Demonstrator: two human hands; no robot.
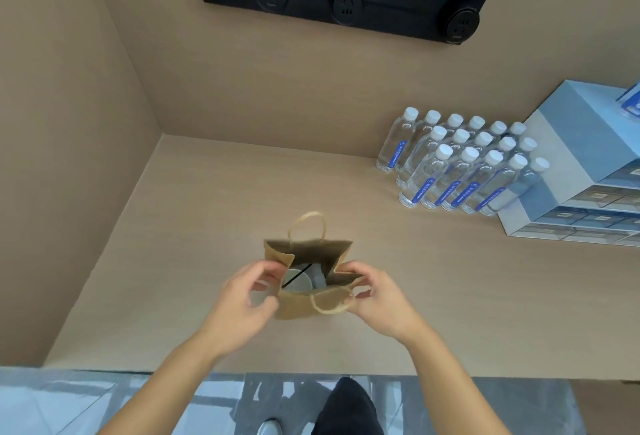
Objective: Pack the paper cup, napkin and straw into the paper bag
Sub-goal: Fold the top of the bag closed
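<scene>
The paper bag (313,299) stands upright on the counter (207,199), mouth open to the camera. Left hand (239,303) is closed on the bag's rim at its 9 o'clock side, thumb and fingers pinching the paper. Right hand (377,299) is closed on the rim at the 3 o'clock side, beside the near handle (330,303), which has folded outward toward 6 o'clock. The far handle (308,223) stands up at 12 o'clock.

Judged purpose of the hold: the two opposed pinches spread the mouth and keep the light bag from tipping, so the contents can be checked or the top closed.

Contents, seen down the opening between the two hands: the paper cup (298,284), its pale round top at the bag's centre-left; a thin dark straw (297,275) lying slantwise across it; a grey-white folded piece at 3 o'clock of the cup, probably the napkin (319,277) (blur prevents certainty). All three appear inside the bag; packing looks complete.

Water bottles (460,164) stand well apart at 2 o'clock, clear of the work.
</scene>
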